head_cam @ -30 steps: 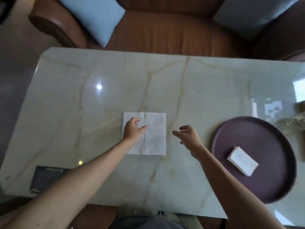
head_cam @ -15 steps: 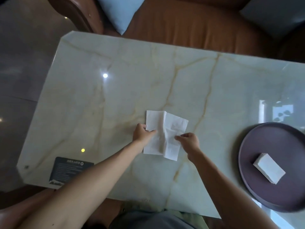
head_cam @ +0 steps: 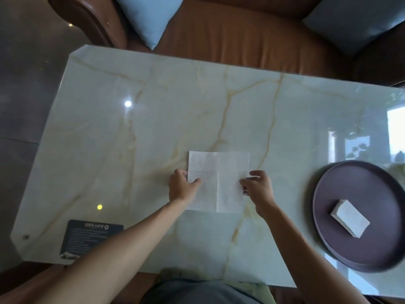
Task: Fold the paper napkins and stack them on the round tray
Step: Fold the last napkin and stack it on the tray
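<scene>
A white paper napkin (head_cam: 219,172) lies spread out as a square on the marble table (head_cam: 175,110), its old fold creases showing as a cross. My left hand (head_cam: 180,187) pinches its left edge, thumb on top. Its right edge is pinched by my right hand (head_cam: 258,189). At the right end of the table sits a dark round tray (head_cam: 359,187) with one folded white napkin (head_cam: 350,218) lying on it.
A dark printed card (head_cam: 87,240) lies near the table's front left corner. Behind the table stands a brown leather sofa (head_cam: 230,29) with two light blue cushions (head_cam: 149,16). The table's front edge runs just above my lap.
My right hand has come over and taken the napkin's right edge. The napkin was crumpled up between both hands and is now spread flat. The camera view has shifted left.
</scene>
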Motion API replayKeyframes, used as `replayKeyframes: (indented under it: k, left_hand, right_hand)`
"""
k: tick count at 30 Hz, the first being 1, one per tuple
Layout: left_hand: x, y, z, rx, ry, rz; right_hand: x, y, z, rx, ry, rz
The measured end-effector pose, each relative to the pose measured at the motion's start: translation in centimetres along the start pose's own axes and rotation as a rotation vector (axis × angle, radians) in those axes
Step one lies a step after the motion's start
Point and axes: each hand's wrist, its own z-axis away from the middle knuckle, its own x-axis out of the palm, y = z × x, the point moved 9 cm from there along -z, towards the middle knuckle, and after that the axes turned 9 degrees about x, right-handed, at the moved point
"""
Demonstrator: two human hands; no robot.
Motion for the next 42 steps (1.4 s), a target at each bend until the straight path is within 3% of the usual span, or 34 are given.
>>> replayKeyframes:
  k: [3, 7, 14, 21, 23, 25, 27, 30, 32, 36, 42]
  left_hand:
    - [0.3, -0.3, 1.5, -0.006, 0.015, 0.058]
    - [3.1, 0.5, 4.6, 0.034, -0.114, 0.139]
    - [2.9, 14.8, 3.3, 0.667, -0.325, -0.029]
    - [3.8, 22.0, 3.4, 0.872, -0.651, -0.202]
    - [4.2, 22.1, 4.2, 0.857, -0.694, -0.207]
    - [4.5, 21.9, 5.2, 0.825, -0.716, -0.155]
    - [4.3, 21.8, 5.9, 0.813, -0.699, -0.095]
    - [3.1, 22.1, 7.0, 0.795, -0.666, -0.043]
    - [2.1, 22.8, 8.0, 0.811, -0.66, -0.035]
    - [-0.6, 24.6, 9.6, 0.895, -0.623, -0.084]
    - [-4.9, 26.3, 10.1, 0.923, -0.592, -0.051]
  right_hand:
    - [-1.7, -2.1, 1.5, -0.144, 0.032, 0.187]
    - [-3.1, -5.5, 4.2, -0.391, 0.101, 0.516]
    - [-3.2, -9.4, 10.8, -0.858, 0.083, 1.066]
    - [-6.1, -11.0, 16.6, -1.128, 0.153, 1.115]
    - [-7.0, -10.6, 17.3, -1.148, 0.157, 1.098]
    - [-8.3, -9.6, 16.8, -1.055, 0.076, 0.988]
    - [-10.3, -8.4, 15.3, -0.833, -0.044, 0.71]
    - [-14.2, -8.1, 12.0, -0.706, 0.058, 0.369]
    - [-14.1, -7.9, 9.8, -0.663, 0.052, 0.462]
    - [-8.5, -8.5, 8.2, -0.709, -0.199, 0.711]
    - [-5.0, -13.6, 9.9, -0.957, -0.079, 0.844]
